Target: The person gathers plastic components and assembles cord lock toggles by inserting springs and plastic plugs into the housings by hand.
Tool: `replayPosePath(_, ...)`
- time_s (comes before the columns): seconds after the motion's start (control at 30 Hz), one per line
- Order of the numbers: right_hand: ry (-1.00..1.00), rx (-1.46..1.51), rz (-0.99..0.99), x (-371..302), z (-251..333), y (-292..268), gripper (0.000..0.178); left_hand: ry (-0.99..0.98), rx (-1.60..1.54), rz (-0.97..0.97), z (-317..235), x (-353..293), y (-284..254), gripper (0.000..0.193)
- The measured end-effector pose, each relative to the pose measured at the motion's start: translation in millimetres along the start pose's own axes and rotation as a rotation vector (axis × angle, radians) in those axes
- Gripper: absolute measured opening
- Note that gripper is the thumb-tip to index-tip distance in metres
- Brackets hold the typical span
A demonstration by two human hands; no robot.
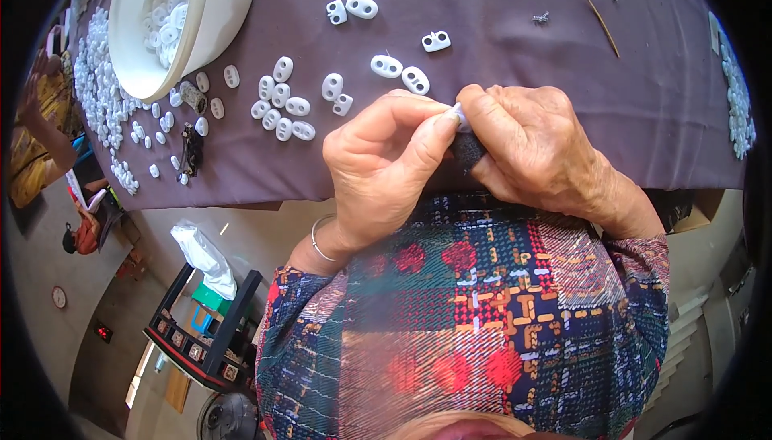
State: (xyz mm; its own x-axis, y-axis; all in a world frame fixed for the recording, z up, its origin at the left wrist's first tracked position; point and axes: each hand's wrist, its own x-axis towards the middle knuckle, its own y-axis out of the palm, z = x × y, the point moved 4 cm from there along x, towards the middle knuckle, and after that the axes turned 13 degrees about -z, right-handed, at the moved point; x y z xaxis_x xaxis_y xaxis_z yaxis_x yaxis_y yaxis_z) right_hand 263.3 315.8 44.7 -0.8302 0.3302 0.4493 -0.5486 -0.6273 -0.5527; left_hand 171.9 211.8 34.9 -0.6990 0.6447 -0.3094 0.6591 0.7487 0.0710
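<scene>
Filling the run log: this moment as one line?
left hand and right hand: pinching small white piece | white bowl: upper left

Glossy white plastic toggles lie on matt purple cloth.

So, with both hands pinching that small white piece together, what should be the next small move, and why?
Probably press the small white piece fully together between the fingertips before letting go. The left hand and the right hand both pinch it above the edge of the purple cloth, with something dark under it. Whether it is closed cannot be seen. Finished-looking white toggles lie nearby.
</scene>
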Motion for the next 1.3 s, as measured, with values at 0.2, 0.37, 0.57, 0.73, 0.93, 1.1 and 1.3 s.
replayPosePath(0.2,-0.001,-0.07,0.041,-4.3,0.2,5.5,0.03,0.065,-0.012,-0.007,2.6,-0.4,-0.6,0.004)
replayPosePath(0.37,0.022,-0.018,0.02,-3.3,-1.2,3.6,0.03,0.088,-0.009,0.001,2.8,0.4,-0.2,0.004)
replayPosePath(0.57,-0.005,-0.02,0.026,-1.8,0.2,3.7,0.03,0.051,-0.004,-0.016,2.0,-2.1,-0.6,0.004)
replayPosePath(0.73,0.004,-0.022,0.012,-5.7,-0.3,6.3,0.03,0.078,-0.025,-0.009,4.4,-1.2,-0.8,0.003)
replayPosePath(0.93,-0.008,-0.017,0.009,-2.9,-1.0,4.6,0.03,0.08,-0.017,-0.033,3.9,-2.0,0.1,0.003)
replayPosePath(1.1,-0.03,-0.063,0.039,-6.2,1.1,6.3,0.033,0.103,-0.019,-0.008,6.1,-1.1,0.8,0.003)
replayPosePath(1.3,0.003,0.007,-0.025,-4.7,-3.0,4.5,0.032,0.088,-0.061,-0.006,3.6,0.1,2.3,0.005)
